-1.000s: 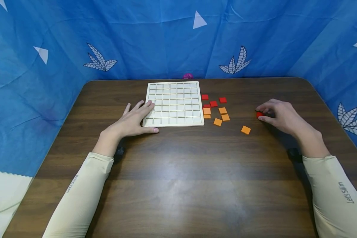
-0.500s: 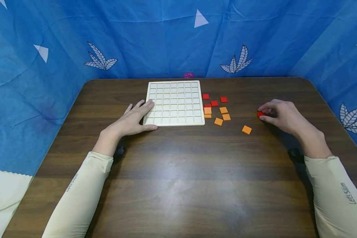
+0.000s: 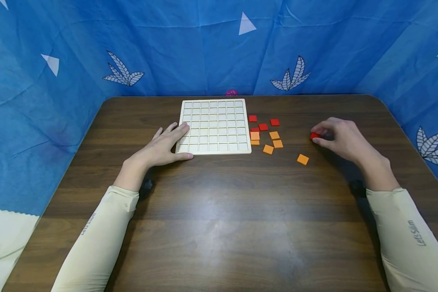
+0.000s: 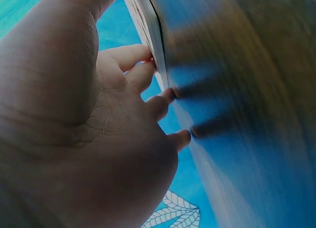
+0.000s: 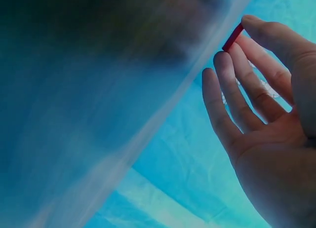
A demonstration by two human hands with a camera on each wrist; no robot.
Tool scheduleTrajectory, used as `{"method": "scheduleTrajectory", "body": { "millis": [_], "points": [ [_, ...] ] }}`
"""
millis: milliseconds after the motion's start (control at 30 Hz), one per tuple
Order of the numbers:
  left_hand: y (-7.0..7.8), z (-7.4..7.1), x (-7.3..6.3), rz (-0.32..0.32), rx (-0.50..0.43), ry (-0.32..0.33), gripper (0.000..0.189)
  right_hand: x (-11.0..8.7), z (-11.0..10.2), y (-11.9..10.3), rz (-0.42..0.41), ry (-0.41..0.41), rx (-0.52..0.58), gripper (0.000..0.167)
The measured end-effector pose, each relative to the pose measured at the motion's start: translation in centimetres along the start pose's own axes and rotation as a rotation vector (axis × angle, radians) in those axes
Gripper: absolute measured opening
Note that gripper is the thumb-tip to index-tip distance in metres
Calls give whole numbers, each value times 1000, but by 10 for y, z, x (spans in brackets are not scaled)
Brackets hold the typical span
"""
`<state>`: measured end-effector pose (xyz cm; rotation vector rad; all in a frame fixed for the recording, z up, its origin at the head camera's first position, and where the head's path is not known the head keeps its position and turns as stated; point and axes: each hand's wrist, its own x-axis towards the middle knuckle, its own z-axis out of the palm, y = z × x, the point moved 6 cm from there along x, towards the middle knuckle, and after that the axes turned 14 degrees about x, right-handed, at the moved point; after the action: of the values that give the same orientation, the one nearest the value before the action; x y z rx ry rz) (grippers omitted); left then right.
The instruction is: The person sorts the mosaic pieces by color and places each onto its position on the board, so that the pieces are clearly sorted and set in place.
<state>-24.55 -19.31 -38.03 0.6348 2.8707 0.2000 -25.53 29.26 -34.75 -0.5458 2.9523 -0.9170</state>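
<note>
My right hand (image 3: 344,140) pinches a small red square tile (image 3: 315,136) between thumb and fingertips, on the right side of the table. In the right wrist view the tile (image 5: 233,38) shows edge-on, tilted, with the other fingers spread loosely below it. A pale board (image 3: 215,127) with a grid of square recesses lies toward the back, no tiles in its cells. At its left side rests my left hand (image 3: 162,149), fingers spread, fingertips over the left rim and thumb along the near corner. The left wrist view shows those fingertips (image 4: 143,53) at the board's edge.
Just right of the board lie several loose tiles: red ones such as this tile (image 3: 263,127) farther back, and orange ones such as this tile (image 3: 268,149) nearer. One orange tile (image 3: 302,159) lies apart. A blue patterned cloth (image 3: 190,48) hangs behind the brown table (image 3: 219,219).
My right hand has shifted slightly left and up with the red tile in its pinch. The left hand and the board stay in place; the view shifted a little early on.
</note>
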Motion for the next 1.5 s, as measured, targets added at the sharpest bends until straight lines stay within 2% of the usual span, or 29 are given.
{"method": "scheduleTrajectory", "body": {
  "millis": [200,500,967,1500],
  "points": [
    [1,0,-1,-5,-1,1,102,11,6,-12,10,-1,3,28],
    [1,0,-1,1,-7,2,102,33,21,-38,17,-25,70,29],
    [0,-1,-1,3,-5,1,102,73,51,-88,-41,-51,127,29],
    [2,-4,-3,-10,-13,-3,102,103,85,-138,-110,-79,199,30]
  ]
}}
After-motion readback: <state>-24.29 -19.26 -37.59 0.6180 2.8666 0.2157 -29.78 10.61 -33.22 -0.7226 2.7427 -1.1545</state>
